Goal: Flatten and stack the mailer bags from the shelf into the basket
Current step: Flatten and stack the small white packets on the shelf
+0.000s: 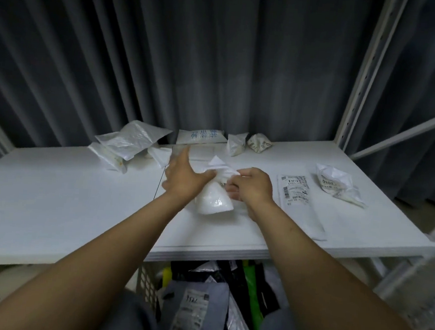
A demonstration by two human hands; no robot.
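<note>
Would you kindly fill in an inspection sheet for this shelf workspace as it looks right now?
Surface: white shelf board, mailers scattered over its back and right.
Job's things: white mailer bag mid-shelf between both hands, puffy, not flat; flat labelled mailer to its right; crumpled mailer far right; translucent bags back left; blue-printed bag and small crumpled bags at the back; basket below the front edge, holding mailers.
Clutter: nothing seen.
Hands: left hand fingers spread, thumb against the white mailer bag; right hand pinches its upper part.
Cables: nothing seen.
Surroundings: grey curtain behind; perforated rack upright on the right.
</note>
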